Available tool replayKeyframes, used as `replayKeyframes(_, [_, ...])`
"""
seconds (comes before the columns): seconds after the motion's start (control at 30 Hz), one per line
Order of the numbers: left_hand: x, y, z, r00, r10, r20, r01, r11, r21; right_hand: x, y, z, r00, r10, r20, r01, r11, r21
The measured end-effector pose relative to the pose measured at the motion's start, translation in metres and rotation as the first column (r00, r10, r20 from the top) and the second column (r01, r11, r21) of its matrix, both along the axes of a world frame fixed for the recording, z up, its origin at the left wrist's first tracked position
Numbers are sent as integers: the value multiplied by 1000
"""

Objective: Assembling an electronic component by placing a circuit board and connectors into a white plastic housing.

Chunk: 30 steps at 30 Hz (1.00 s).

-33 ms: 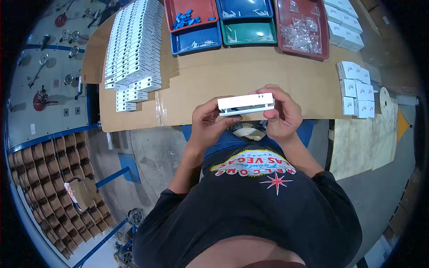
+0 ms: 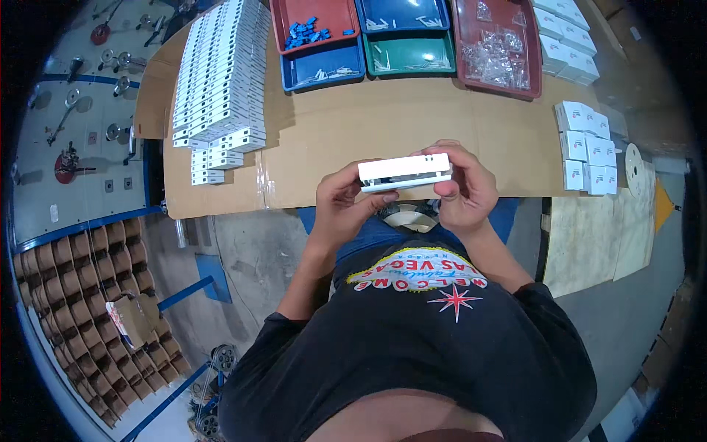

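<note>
I hold a flat, long white plastic box [image 2: 405,172] level in front of my chest, just over the near edge of a cardboard-covered table [image 2: 368,125]. My left hand [image 2: 342,205] grips its left end from below, with the thumb on the near side. At its right end, my right hand [image 2: 465,186] is wrapped around it, fingers curled over the top. A pale roll [image 2: 409,218] shows just under the box, near my lap.
Long rows of white boxes [image 2: 221,74] lie on the table's left. At the back stand a red tray [image 2: 313,22], blue trays [image 2: 320,68], a green tray [image 2: 409,55] and a dark red tray [image 2: 497,44] of clear parts. Small white cartons [image 2: 589,147] sit right. Brown tubes [image 2: 74,295] fill a rack at left.
</note>
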State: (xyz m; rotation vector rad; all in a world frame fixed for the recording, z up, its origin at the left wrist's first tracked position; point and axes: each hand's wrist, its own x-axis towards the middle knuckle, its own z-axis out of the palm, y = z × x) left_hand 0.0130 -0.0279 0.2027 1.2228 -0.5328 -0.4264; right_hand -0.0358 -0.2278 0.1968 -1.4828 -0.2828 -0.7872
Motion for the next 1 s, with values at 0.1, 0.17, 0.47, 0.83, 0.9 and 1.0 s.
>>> replayKeyframes(0.1, [1, 0, -1, 996, 54, 77, -57, 998, 34, -4, 2, 3, 993, 48, -111, -41, 997, 67])
replayKeyframes(0.17, [1, -3, 0, 994, 94, 64, -95, 995, 6, -7, 3, 5, 976, 91, -198, -71, 992, 106])
replayKeyframes(0.47, [10, -2, -3, 937, 237, 256, -200, 966, -162, -12, 1, -10, 905, 327, -273, -276, 938, 210])
replayKeyframes(0.83, [-11, -14, 16, 927, 285, 243, -280, 958, -56, -3, 0, -8, 938, 179, -296, -201, 979, -45])
replayKeyframes(0.9, [-8, -11, 15, 910, 274, 311, -284, 959, -12, -2, 3, 2, 946, 163, -281, -185, 981, -55])
replayKeyframes(1.0, [-10, -8, 18, 929, 228, 290, -254, 966, 55, -1, 6, 18, 963, 165, -211, -171, 985, -12])
